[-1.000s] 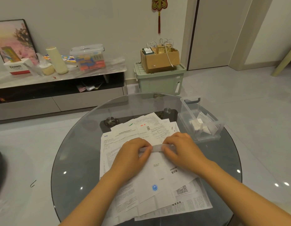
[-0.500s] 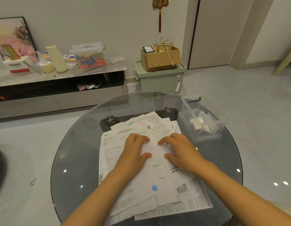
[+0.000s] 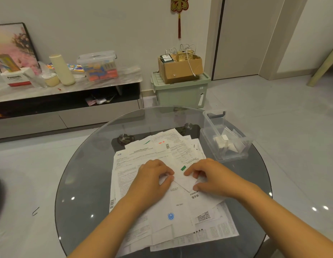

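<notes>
Head view: folding is in hand. Your left hand and right hand each pinch a small paper slip between thumb and curled fingers, and its near corner is creased to a point. It lies on the paper pile at the centre of the glass table. At two o'clock, the clear bin holds folded pieces. Judged next move: press the crease flat before turning the slip.

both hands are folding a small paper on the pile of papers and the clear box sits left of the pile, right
Not quite. The head view shows the clear box to the right of the pile of papers, not the left. The rest holds: the left hand and right hand both pinch the small paper on the pile.
</notes>
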Demonstrator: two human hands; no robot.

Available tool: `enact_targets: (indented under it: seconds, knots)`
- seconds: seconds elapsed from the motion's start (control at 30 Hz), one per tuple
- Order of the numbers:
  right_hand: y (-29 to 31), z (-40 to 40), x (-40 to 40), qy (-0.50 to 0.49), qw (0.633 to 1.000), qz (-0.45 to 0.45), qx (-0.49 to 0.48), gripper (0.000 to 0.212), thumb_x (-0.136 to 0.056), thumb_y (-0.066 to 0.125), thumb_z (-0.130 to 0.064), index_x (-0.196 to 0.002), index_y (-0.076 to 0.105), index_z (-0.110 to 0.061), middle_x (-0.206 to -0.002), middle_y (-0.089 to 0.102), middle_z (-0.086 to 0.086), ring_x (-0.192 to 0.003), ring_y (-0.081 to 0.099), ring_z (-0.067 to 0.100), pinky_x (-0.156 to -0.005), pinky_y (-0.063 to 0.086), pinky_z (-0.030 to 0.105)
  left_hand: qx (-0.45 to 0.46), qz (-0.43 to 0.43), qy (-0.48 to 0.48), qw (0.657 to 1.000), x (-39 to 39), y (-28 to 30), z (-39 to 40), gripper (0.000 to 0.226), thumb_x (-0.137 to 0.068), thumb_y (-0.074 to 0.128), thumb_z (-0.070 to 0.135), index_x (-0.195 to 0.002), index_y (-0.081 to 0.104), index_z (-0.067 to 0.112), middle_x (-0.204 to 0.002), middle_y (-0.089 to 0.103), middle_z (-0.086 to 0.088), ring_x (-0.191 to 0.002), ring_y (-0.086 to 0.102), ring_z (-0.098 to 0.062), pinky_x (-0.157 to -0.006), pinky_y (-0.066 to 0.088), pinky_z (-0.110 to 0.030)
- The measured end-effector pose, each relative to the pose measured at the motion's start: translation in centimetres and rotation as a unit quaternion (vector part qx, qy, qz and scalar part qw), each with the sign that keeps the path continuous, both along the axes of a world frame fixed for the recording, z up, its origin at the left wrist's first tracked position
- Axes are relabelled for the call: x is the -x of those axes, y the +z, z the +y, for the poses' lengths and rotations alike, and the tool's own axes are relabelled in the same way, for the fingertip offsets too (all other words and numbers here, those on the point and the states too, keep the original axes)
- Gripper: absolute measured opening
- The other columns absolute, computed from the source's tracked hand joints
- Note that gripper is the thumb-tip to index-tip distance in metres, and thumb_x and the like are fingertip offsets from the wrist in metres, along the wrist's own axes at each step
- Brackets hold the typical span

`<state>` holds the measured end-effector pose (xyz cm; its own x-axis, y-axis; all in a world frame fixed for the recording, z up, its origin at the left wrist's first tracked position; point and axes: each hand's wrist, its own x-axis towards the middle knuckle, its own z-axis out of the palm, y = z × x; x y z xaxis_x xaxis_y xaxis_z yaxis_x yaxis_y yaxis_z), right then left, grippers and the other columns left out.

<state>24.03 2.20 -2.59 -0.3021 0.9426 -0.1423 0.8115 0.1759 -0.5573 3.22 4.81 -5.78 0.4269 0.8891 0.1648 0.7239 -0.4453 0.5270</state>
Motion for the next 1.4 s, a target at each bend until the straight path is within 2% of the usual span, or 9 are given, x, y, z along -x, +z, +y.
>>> enact_targets:
  seconds: [0.1,0.27,0.47,0.63,0.87,1.0,1.17,1.27,1.4]
  knots:
    - [0.3,-0.3,-0.1,0.004,1.0,0.02,0.004,0.031,-0.078,0.074,-0.025,-0.107,0.066,-0.033,-0.092,0.058,-0.013,-0.079,0.05,-0.001,-0.069,0.039,0.005,0.027,-0.006,-0.016,1.0,0.0,-0.2,0.0,0.016,-0.089,0.058,0.039,-0.102,0.067,0.036,-0.105,0.052,0.021,-0.107,0.044,-0.004,-0.1,0.03,-0.026]
    - [0.6,-0.1,-0.3,0.005,0.999,0.043,-0.03,0.012,-0.081,0.07,-0.029,-0.092,0.073,-0.032,-0.085,0.062,-0.014,-0.08,0.054,0.0,-0.068,0.04,0.008,0.079,-0.019,-0.035,0.996,0.2,-0.1,0.0,0.015,-0.089,0.052,0.051,-0.096,0.064,0.045,-0.106,0.049,0.024,-0.111,0.04,-0.006,-0.091,0.026,-0.019]
    - [0.0,0.8,0.4,-0.018,0.994,0.059,-0.089,0.007,-0.087,0.063,-0.029,-0.089,0.07,-0.028,-0.084,0.058,-0.016,-0.081,0.052,0.0,-0.068,0.037,0.011,0.127,-0.029,-0.058,0.99,-0.1,0.8,-0.5,0.035,-0.071,0.043,0.074,-0.086,0.058,0.046,-0.107,0.048,0.025,-0.11,0.035,0.001,-0.088,0.028,-0.014]
    - [-1.3,1.7,1.5,-0.061,0.991,0.065,-0.104,0.011,-0.084,0.066,-0.027,-0.095,0.066,-0.024,-0.083,0.057,-0.014,-0.082,0.052,0.005,-0.076,0.043,0.022,0.065,-0.036,-0.02,0.997,-0.9,0.0,-0.2,0.011,-0.086,0.06,0.044,-0.086,0.051,0.037,-0.094,0.052,0.019,-0.096,0.045,-0.002,-0.087,0.035,-0.021]
    - [-2.4,1.5,2.2,-0.087,0.992,0.035,-0.08,0.042,-0.078,0.073,-0.031,-0.115,0.054,-0.033,-0.096,0.051,-0.011,-0.095,0.044,0.008,-0.083,0.041,0.024,0.069,-0.079,0.031,0.994,-1.3,-0.3,0.0,0.03,-0.082,0.07,0.022,-0.103,0.051,0.032,-0.101,0.05,0.017,-0.089,0.05,0.005,-0.077,0.036,-0.004]
    - [-2.4,1.4,2.2,-0.082,0.993,0.014,-0.081,0.029,-0.08,0.071,-0.027,-0.105,0.056,-0.029,-0.1,0.046,-0.009,-0.1,0.041,0.01,-0.081,0.036,0.023,0.07,-0.052,0.007,0.996,-1.1,-0.2,0.3,0.019,-0.084,0.068,0.019,-0.091,0.059,0.034,-0.096,0.052,0.014,-0.09,0.05,0.0,-0.081,0.036,-0.007]
    - [-1.9,0.9,2.2,-0.028,0.994,-0.043,-0.095,0.027,-0.086,0.063,-0.038,-0.11,0.064,-0.028,-0.108,0.054,-0.009,-0.109,0.041,0.011,-0.085,0.034,0.02,0.11,-0.032,-0.012,0.993,-0.7,0.1,0.6,0.022,-0.087,0.065,0.015,-0.104,0.067,0.028,-0.105,0.051,0.012,-0.1,0.051,-0.003,-0.092,0.039,-0.013]
    - [-1.5,0.4,2.4,-0.018,0.992,-0.076,-0.1,0.043,-0.079,0.063,-0.053,-0.115,0.061,-0.029,-0.112,0.057,-0.011,-0.108,0.043,0.009,-0.086,0.035,0.021,0.108,-0.042,0.0,0.993,-0.9,0.2,0.6,0.024,-0.087,0.063,0.01,-0.102,0.067,0.029,-0.101,0.05,0.013,-0.091,0.051,0.0,-0.083,0.037,-0.005]
    - [-0.9,-0.1,2.5,-0.029,0.985,-0.101,-0.133,0.033,-0.085,0.058,-0.045,-0.114,0.062,-0.029,-0.109,0.062,-0.006,-0.105,0.05,0.013,-0.084,0.037,0.024,0.09,-0.056,0.011,0.994,-1.5,0.5,0.3,0.021,-0.087,0.064,0.011,-0.097,0.069,0.028,-0.095,0.052,0.014,-0.085,0.052,0.001,-0.076,0.035,0.0]
